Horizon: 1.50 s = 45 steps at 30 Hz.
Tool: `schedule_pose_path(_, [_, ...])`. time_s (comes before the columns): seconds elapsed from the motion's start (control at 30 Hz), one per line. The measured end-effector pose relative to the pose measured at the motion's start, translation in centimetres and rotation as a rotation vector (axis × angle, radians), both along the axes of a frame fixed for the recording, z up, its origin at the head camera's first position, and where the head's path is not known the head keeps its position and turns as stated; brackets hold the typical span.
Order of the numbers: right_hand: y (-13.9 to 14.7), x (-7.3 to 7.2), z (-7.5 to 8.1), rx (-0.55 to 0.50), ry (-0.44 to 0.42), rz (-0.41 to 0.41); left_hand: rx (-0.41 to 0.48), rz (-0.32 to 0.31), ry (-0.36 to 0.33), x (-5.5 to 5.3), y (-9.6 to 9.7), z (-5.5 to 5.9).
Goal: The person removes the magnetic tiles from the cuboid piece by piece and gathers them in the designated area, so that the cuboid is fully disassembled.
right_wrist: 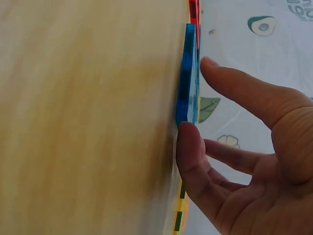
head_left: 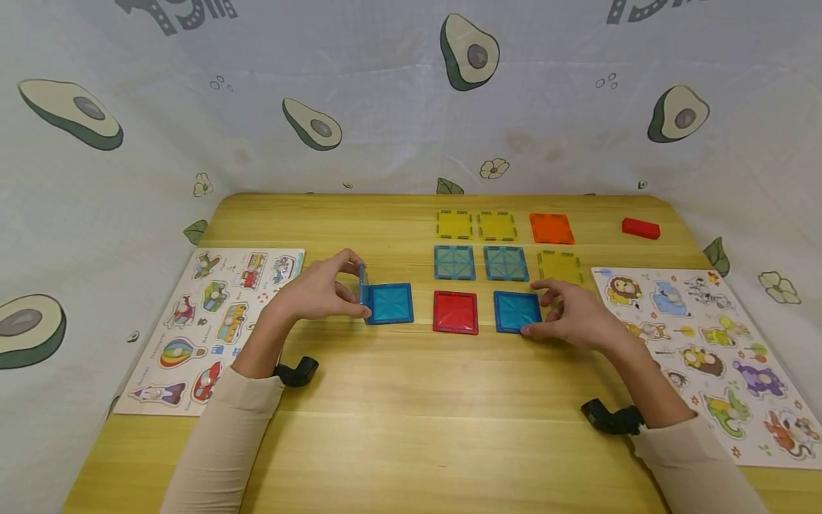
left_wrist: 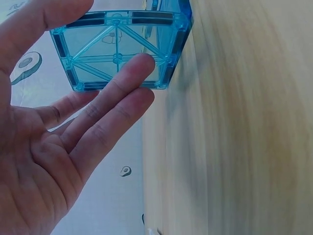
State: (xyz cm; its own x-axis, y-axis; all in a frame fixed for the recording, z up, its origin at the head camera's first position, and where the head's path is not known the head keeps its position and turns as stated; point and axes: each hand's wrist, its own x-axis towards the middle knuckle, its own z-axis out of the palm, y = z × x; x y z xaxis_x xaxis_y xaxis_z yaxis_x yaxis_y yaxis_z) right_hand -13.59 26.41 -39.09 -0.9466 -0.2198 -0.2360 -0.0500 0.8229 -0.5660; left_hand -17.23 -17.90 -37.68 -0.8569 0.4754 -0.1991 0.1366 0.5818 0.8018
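In the head view, my left hand (head_left: 317, 289) pinches an upright light-blue magnetic tile (left_wrist: 117, 54) between thumb and fingers. That tile stands along the left edge of a flat blue tile (head_left: 392, 303). My right hand (head_left: 568, 314) grips another flat blue tile (head_left: 514, 312) at its right side, thumb by the near edge and index finger by the far corner. In the right wrist view, a fingertip (right_wrist: 190, 139) meets this tile's edge. Between the two flat blue tiles lies a red tile (head_left: 455, 312).
Behind lie two light-blue tiles (head_left: 454, 263), several yellow tiles (head_left: 454, 225), an orange tile (head_left: 551, 228) and a red block (head_left: 641, 228). A vehicle picture board (head_left: 150, 360) sits left, partly under my left arm. An animal picture board (head_left: 696, 321) lies right, beside my right arm.
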Motion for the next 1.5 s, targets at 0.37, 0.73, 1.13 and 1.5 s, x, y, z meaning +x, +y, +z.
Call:
schedule_pose_path(0.37, [-1.9,-0.7,1.5,-0.065,0.165,0.046,0.020,-0.028,-0.010,0.0,-0.2,0.0])
schedule_pose_path(0.73, [-7.5,-2.5,0.9,-0.162,0.194,0.189,0.013,-0.040,0.040,-0.4,0.0,-0.3])
schedule_pose_path(1.13, [-13.1,-3.4,-0.2,-0.259,0.166,0.272,-0.010,-0.036,0.038,-0.3,0.3,-0.2])
schedule_pose_path(1.5, [-15.4,-4.1,-0.5,-0.240,0.173,0.332,0.000,-0.027,0.016,-0.2,0.2,-0.2])
